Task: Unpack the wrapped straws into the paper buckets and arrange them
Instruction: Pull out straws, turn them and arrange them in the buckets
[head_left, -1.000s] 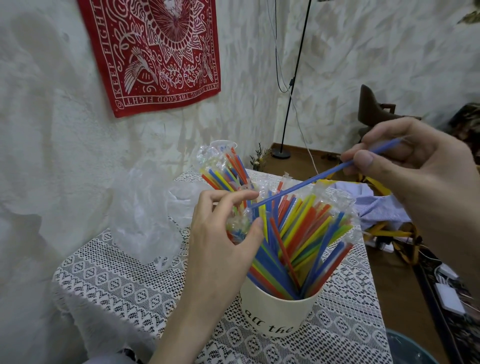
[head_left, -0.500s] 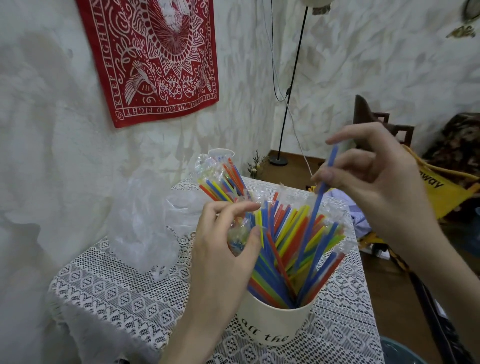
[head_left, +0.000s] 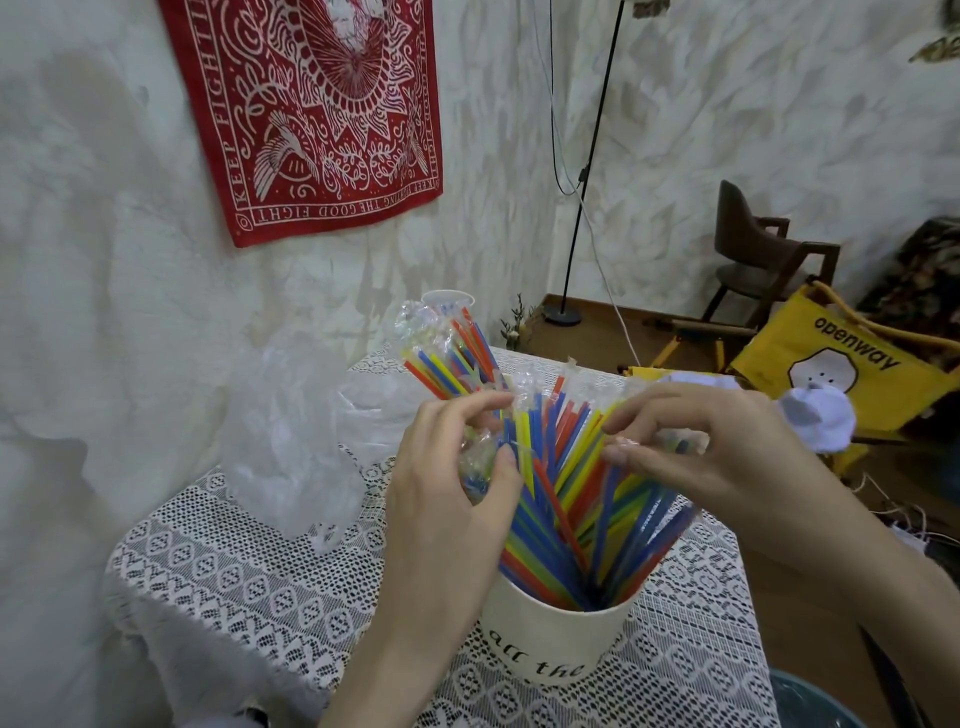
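A white paper bucket (head_left: 556, 642) with black writing stands on a table (head_left: 249, 587) covered with a white lace cloth. The bucket is full of straws (head_left: 561, 467) in red, blue, yellow and green, and they fan out at the top. Clear plastic wrap still clings to the tops of some straws. The left hand (head_left: 452, 499) is at the left side of the bunch, and its fingers (head_left: 506, 460) are curled around a crinkly bit of wrap and the straws inside it. The right hand (head_left: 696, 457) is at the right side of the bunch, and its thumb and first finger pinch the clear wrap at the straw tops. Just behind the bucket, a second bundle of straws (head_left: 447, 353) leans up, still in its clear wrap. A pile of empty clear plastic (head_left: 291, 441) lies on the table to the left, near the wall. A red cloth (head_left: 317, 114) with white drawings hangs on the wall. A black lamp pole (head_left: 587, 171) stands on the floor behind the table. A brown chair (head_left: 753, 249) and a yellow bag (head_left: 841, 374) are off to the right.
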